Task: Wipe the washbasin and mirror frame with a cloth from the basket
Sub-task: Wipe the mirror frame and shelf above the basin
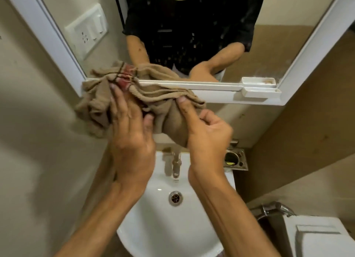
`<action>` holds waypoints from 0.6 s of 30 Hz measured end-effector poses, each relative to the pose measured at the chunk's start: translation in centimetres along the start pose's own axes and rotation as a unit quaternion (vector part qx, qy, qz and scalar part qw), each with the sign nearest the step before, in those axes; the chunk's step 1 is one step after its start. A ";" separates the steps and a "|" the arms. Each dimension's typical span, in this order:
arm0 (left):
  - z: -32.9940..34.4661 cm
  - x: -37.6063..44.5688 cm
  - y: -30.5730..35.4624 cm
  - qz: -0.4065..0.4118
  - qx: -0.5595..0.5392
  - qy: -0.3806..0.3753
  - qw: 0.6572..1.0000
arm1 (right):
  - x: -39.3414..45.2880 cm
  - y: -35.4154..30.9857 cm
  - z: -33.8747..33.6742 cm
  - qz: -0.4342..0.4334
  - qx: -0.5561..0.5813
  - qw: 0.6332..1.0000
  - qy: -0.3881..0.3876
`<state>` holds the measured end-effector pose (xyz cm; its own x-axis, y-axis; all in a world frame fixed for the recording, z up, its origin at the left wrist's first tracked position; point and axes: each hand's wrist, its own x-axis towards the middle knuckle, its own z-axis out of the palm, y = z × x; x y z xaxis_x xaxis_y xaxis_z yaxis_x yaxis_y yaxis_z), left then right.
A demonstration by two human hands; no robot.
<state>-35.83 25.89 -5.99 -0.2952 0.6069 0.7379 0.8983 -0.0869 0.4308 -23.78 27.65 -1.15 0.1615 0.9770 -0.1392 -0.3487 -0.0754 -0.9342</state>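
A crumpled beige cloth (99,104) with a red and dark stripe is bunched against the lower left corner of the white mirror frame (221,98). My left hand (130,141) grips the cloth's left part, fingers pressed into it. My right hand (205,135) pinches the cloth's right folds between thumb and forefinger just below the frame's bottom rail. The white washbasin (153,218) lies underneath, its drain and tap partly hidden by my hands. The basket is not in view.
A small white tray (261,93) juts from the frame's bottom right. A metal holder (235,159) is fixed to the wall right of the tap. A chrome hose fitting (276,208) and a white toilet cistern (318,237) stand at lower right. The mirror reflects a switch plate and my torso.
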 end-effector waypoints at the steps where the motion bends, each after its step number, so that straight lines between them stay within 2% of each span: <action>1: 0.6 -0.3 1.2 0.011 0.003 0.003 1.000 | 0.4 -0.6 -1.5 -0.017 0.003 1.000 0.012; 6: 4.2 -2.5 7.9 0.046 -0.001 0.002 0.999 | 2.4 -3.1 -9.0 -0.068 -0.017 0.994 0.087; 9: 6.1 -3.8 10.8 0.049 0.001 -0.019 0.999 | 3.2 -4.6 -12.5 -0.132 -0.090 0.979 0.124; 11: 7.3 -4.6 12.5 0.052 -0.003 -0.043 0.998 | 4.1 -6.6 -14.6 -0.196 -0.157 0.957 0.143; 18: 9.8 -7.5 18.7 -0.005 -0.070 -0.116 0.991 | 5.2 -11.5 -16.1 -0.316 -0.266 0.902 0.127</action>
<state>-13.67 27.47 -8.53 -0.2056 0.7726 0.6007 0.8373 -0.1789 0.5166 -4.09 30.35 3.58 0.4025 0.7859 0.4694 0.3679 0.3306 -0.8691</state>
